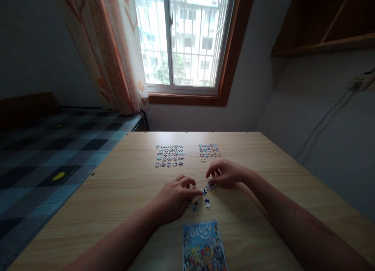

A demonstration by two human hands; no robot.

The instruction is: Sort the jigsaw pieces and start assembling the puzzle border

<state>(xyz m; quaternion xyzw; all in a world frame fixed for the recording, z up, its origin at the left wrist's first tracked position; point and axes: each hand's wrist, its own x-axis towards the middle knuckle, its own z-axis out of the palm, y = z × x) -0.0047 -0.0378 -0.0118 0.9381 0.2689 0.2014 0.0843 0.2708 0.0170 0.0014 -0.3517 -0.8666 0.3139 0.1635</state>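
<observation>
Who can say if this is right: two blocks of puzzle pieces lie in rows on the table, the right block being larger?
Only the size is wrong: the head view shows the left block larger than the right block. Both lie in rows on the table.

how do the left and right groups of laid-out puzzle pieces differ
The left group is wider than the right group. The left group has about five rows; the right group has three, plus a lone piece in front. Both are small pieces spread in rows on the table.
</observation>
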